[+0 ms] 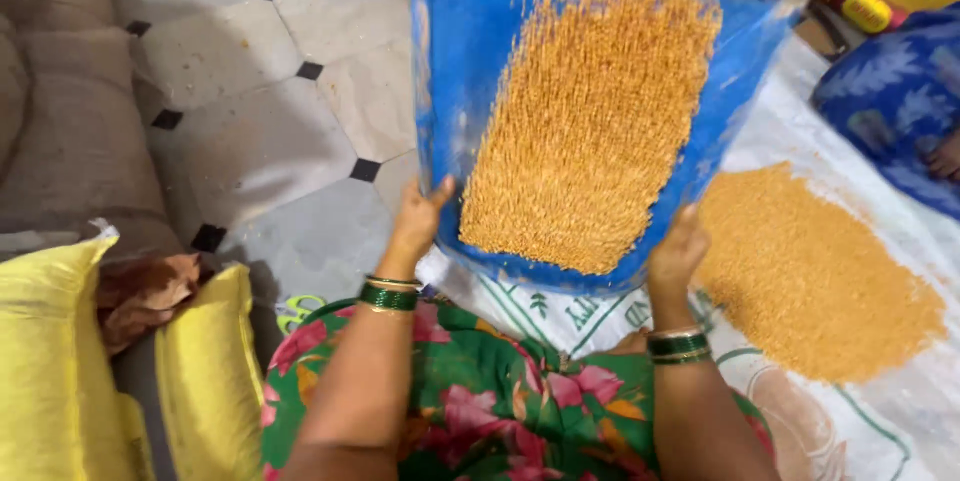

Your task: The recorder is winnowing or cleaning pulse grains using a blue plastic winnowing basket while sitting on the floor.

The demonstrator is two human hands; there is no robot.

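Nearest, the left hand (415,226) is gripping the near left edge of the blue winnowing tray (450,61), fingers clamped around its rim with the thumb up the inside. The right hand (675,253) is clamping the near right edge likewise. Beyond the fingertips, the yellow-orange grain (590,111) is spreading up the tilted tray, the far grains blurring as if tossed. Right of the right-hand fingers, a grain heap (815,276) is lying on the white woven sheet (900,231). With the tray tilting this steeply, grains are likely escaping over the left rim onto the tiled floor (250,141).
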